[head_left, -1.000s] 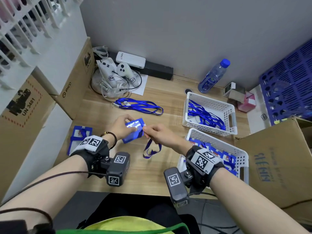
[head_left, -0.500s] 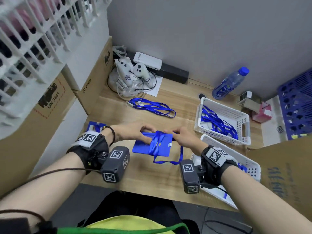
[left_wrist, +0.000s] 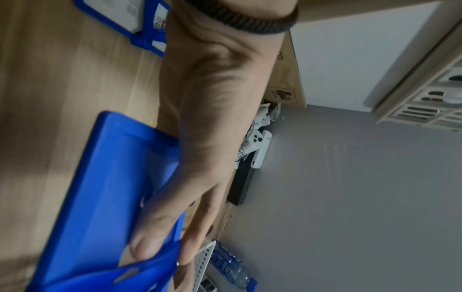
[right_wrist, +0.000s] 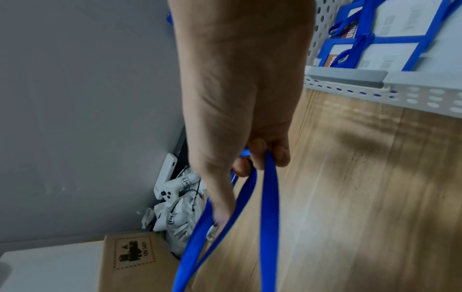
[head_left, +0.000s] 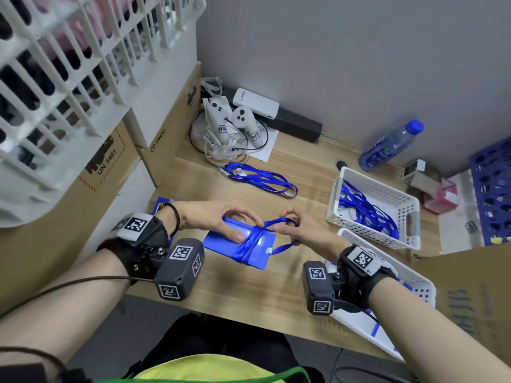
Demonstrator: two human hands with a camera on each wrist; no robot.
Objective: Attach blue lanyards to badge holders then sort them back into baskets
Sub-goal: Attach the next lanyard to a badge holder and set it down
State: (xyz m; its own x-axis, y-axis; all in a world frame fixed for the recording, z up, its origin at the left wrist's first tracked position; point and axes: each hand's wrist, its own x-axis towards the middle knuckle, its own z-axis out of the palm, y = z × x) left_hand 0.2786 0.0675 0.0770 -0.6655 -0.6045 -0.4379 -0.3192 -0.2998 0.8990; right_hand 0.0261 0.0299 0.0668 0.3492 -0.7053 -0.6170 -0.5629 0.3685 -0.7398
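Observation:
A blue badge holder (head_left: 221,243) (left_wrist: 100,197) lies flat on the wooden desk (head_left: 249,288) in front of me. A blue lanyard (head_left: 250,244) (right_wrist: 267,207) is wound several times around its right part. My left hand (head_left: 221,219) (left_wrist: 200,138) pinches the holder and the strap between thumb and fingers. My right hand (head_left: 298,230) (right_wrist: 240,118) grips the lanyard's loop just right of the holder, curled fingers pulling it taut. Two white baskets stand to the right: the far basket (head_left: 387,189) holds loose lanyards, the near basket (head_left: 414,280) (right_wrist: 375,89) holds badge holders.
Another lanyard (head_left: 260,179) lies on the desk beyond my hands. A finished badge holder (left_wrist: 140,25) sits behind my left wrist. Cardboard boxes (head_left: 171,134) line the left side, white controllers (head_left: 229,120) and a water bottle (head_left: 387,147) stand at the back.
The holder has gone from raised between both hands to lying flat on the desk. The lanyard is now wound around it, and my right hand has drawn the loop out to the right.

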